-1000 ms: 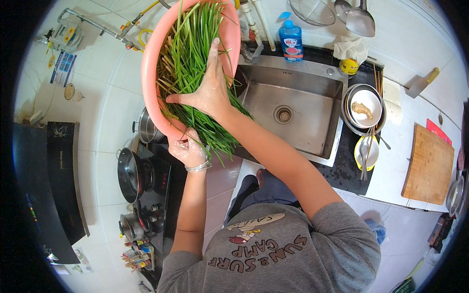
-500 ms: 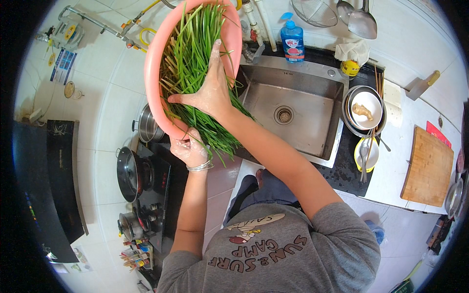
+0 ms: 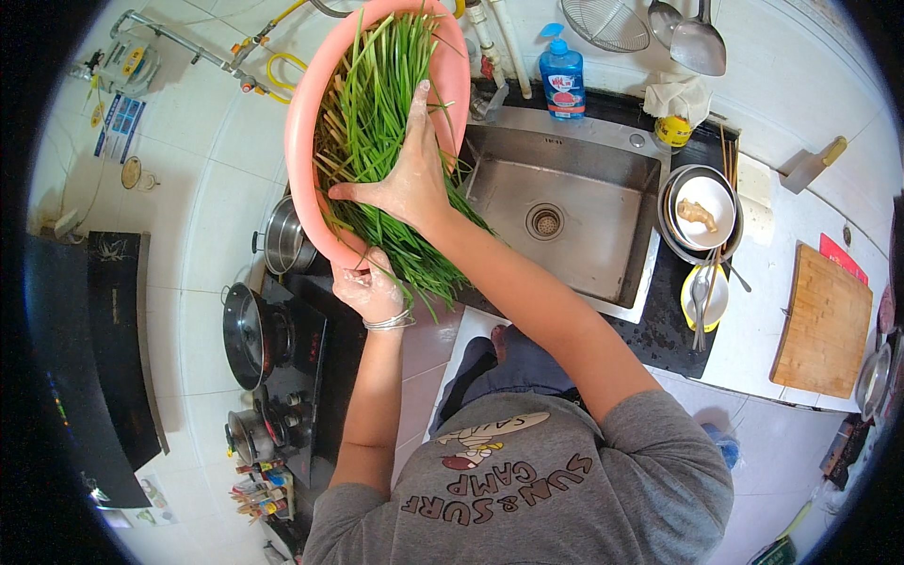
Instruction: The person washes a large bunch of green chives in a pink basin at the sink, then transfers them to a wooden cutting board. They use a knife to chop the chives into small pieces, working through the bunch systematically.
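Note:
A pink plastic basin point(image 3: 303, 141) is held up tilted to the left of the sink. It is full of long green garlic chives point(image 3: 377, 104), their pale cut ends toward its left side, and some leaves hang over the lower right edge. My left hand point(image 3: 372, 290) is closed on the near rim of the basin, a bangle at its wrist. Across the chives lies my right hand point(image 3: 410, 184), thumb and forefinger spread wide, pressing on the leaves; its other fingers are partly hidden. Both hands look wet.
Right of the basin is a steel sink point(image 3: 603, 169), with a blue soap bottle point(image 3: 562, 80) behind it. Stacked bowls point(image 3: 720, 179) with ginger stand to its right, near a cutting board point(image 3: 824, 320). At left are a steel pot point(image 3: 282, 235) and a wok point(image 3: 247, 330).
The basin, with the chives and both my hands, has shifted slightly to the right. My hold on it looks the same.

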### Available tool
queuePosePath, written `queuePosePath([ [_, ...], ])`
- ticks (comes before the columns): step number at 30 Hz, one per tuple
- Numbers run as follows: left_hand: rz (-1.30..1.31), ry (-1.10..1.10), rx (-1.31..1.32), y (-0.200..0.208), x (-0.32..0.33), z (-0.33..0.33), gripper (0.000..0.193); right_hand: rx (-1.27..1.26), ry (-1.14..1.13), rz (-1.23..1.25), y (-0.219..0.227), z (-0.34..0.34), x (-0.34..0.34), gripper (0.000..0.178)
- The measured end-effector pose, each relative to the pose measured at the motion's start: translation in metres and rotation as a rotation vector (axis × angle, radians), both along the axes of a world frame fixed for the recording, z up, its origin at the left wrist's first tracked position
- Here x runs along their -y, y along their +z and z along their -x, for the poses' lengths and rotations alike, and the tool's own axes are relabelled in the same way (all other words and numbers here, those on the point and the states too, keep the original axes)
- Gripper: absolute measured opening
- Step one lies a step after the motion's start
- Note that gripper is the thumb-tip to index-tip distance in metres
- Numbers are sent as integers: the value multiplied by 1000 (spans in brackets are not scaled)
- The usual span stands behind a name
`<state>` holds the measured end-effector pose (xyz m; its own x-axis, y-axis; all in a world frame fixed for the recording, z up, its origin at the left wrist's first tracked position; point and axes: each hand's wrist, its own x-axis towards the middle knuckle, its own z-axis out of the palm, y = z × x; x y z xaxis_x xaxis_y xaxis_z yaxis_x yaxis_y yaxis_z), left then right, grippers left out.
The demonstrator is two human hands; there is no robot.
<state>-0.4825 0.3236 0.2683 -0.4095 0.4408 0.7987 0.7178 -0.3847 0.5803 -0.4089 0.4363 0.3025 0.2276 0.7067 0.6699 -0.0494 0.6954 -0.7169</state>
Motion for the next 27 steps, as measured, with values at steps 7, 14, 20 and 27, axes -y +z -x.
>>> queuePosePath([
  [7, 3, -91, 76, -2, -3, -4, 16, 1, 39, 18, -3, -2, -3, 150],
  [14, 19, -102, 108, -10, 3, -3, 16, 29, 3, 43, -12, -2, 5, 150],
  [20, -2, -105, 197, -7, 6, -8, 15, 101, -7, 74, -10, 1, 7, 151],
  [27, -100, -86, 210, -9, -11, -15, 15, 88, 52, 39, -1, -10, -4, 150],
])
